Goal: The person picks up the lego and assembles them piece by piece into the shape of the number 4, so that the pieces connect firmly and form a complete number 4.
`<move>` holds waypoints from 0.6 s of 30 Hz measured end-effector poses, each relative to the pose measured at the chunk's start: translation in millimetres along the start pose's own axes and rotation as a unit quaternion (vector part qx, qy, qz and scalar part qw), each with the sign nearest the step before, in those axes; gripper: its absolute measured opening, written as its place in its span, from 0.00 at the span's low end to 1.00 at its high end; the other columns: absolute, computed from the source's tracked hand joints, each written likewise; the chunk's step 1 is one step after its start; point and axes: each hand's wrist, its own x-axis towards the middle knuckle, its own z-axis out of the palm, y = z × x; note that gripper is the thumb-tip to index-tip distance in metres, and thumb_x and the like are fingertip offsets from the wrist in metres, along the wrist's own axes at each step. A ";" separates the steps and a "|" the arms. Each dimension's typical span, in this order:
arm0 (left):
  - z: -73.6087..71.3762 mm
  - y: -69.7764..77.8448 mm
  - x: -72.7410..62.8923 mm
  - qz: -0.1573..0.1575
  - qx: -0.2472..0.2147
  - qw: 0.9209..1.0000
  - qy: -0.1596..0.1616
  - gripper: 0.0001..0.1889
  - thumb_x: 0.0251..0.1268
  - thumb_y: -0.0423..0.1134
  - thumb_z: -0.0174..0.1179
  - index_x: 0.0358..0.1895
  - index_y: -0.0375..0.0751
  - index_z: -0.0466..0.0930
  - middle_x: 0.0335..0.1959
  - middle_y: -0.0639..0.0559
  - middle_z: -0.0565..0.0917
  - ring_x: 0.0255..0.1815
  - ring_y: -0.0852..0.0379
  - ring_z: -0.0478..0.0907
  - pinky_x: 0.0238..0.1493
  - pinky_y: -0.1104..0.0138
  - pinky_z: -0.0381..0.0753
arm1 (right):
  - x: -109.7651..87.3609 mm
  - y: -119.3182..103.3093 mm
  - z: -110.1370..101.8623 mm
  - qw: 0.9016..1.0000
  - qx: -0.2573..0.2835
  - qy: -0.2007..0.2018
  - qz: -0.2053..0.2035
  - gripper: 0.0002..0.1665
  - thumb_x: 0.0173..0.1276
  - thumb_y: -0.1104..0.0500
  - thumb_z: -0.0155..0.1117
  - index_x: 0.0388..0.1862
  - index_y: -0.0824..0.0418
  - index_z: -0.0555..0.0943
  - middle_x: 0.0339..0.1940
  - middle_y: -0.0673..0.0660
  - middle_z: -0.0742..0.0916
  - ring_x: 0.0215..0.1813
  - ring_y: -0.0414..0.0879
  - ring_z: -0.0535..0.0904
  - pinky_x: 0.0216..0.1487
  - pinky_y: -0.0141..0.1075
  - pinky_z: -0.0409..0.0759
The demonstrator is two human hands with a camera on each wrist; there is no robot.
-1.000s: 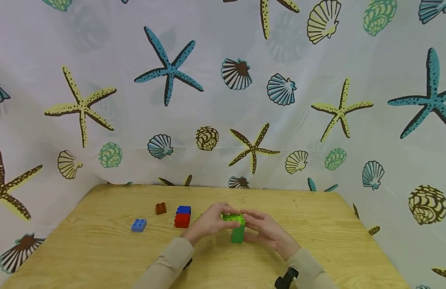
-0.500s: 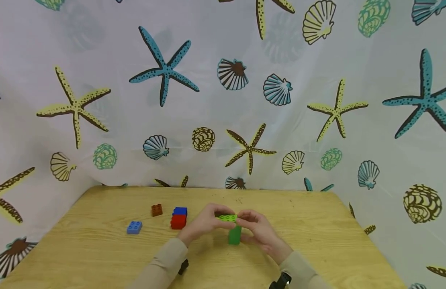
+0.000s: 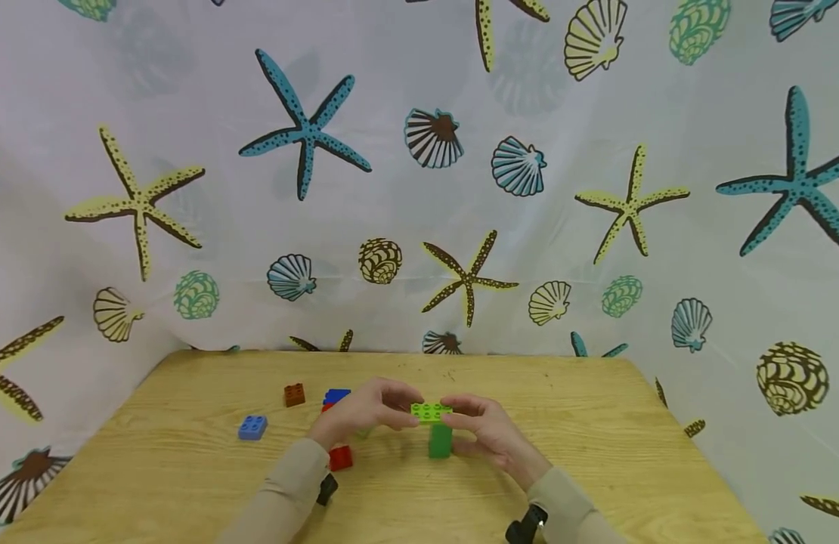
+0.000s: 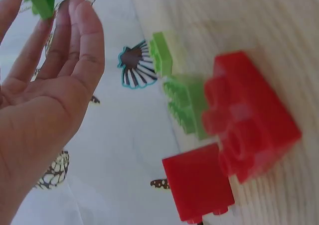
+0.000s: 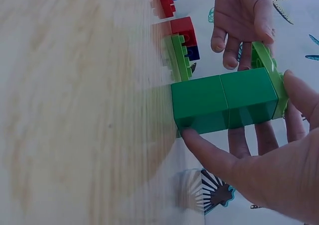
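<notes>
A lime green toy building brick point(image 3: 430, 412) lies across the top of a dark green brick tower point(image 3: 441, 443) on the table. In the right wrist view, the tower is two dark green bricks point(image 5: 224, 100) stacked, and one end of the lime brick point(image 5: 269, 78) juts past them. My right hand point(image 3: 490, 438) holds the stack from the right, with fingertips at the lime brick and lower down at the base. To the left, my left hand point(image 3: 361, 414) has its fingers apart, close to the lime brick's overhanging end and holding nothing.
Left of the hands lie a brown brick point(image 3: 294, 394), a light blue brick point(image 3: 252, 428), a dark blue brick point(image 3: 335, 396) and a red brick point(image 3: 341, 458). Light green bricks point(image 4: 187, 103) stand beside red ones point(image 4: 254, 120) near the left wrist. A shell-patterned curtain point(image 3: 392, 189) hangs behind the table.
My left hand has let go of the lime brick and moved left, uncovering its end. A red brick has come into sight by the left wrist. The right hand keeps its hold.
</notes>
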 end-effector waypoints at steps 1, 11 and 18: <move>-2.2 -0.1 -1.2 -0.003 0.001 1.000 0.002 0.24 0.60 0.42 0.69 0.59 0.38 0.79 0.48 0.46 0.85 0.45 0.54 0.82 0.49 0.56 0.83 | 0.4 0.2 -0.2 1.000 -0.001 -0.002 0.000 0.27 0.67 0.59 0.67 0.64 0.65 0.75 0.56 0.54 0.81 0.54 0.44 0.78 0.60 0.55 0.77; -19.0 -8.0 -2.0 -0.017 0.154 0.985 0.075 0.16 0.60 0.27 0.65 0.52 0.31 0.81 0.51 0.37 0.83 0.51 0.44 0.81 0.56 0.52 0.79 | 0.2 0.4 -0.6 1.000 -0.020 -0.005 -0.008 0.27 0.67 0.61 0.67 0.64 0.65 0.75 0.60 0.56 0.78 0.53 0.42 0.78 0.59 0.52 0.78; -21.6 -25.6 2.5 -0.051 0.240 0.964 0.102 0.19 0.55 0.27 0.69 0.52 0.36 0.83 0.51 0.43 0.83 0.53 0.45 0.79 0.57 0.51 0.78 | -0.9 0.6 -0.4 1.000 -0.020 -0.004 -0.002 0.26 0.67 0.60 0.67 0.63 0.64 0.75 0.62 0.57 0.77 0.55 0.43 0.78 0.60 0.53 0.78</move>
